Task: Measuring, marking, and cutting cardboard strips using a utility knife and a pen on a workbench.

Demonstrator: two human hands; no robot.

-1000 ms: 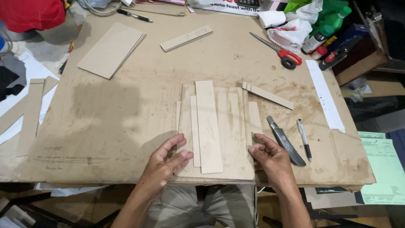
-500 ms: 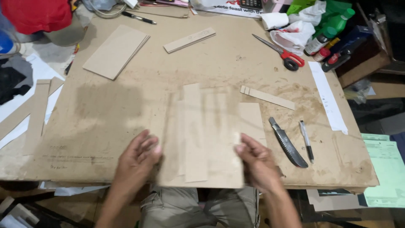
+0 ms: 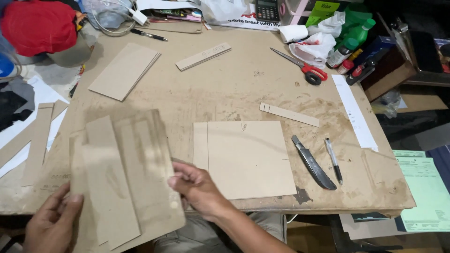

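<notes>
Cardboard stack (image 3: 124,182) sits lower left, blurry; left hand (image 3: 49,225) cups underneath, right hand (image 3: 197,187) pinches its edge so strips don't slide; square sheet (image 3: 248,157) lies flat mid-table (image 3: 225,93).

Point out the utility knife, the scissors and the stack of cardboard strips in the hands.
utility knife (image 3: 313,162), head view, mid body.
scissors (image 3: 313,75), head view, red handle.
stack of cardboard strips (image 3: 123,173), head view, middle of top strip.

a single head-worn camera looks steeply down from the near edge of the worn brown cardboard-topped desk (image 3: 234,89), facing its cluttered far edge. it sits close, so both forearms enter from the bottom of the frame. no second view shares the scene.
</notes>
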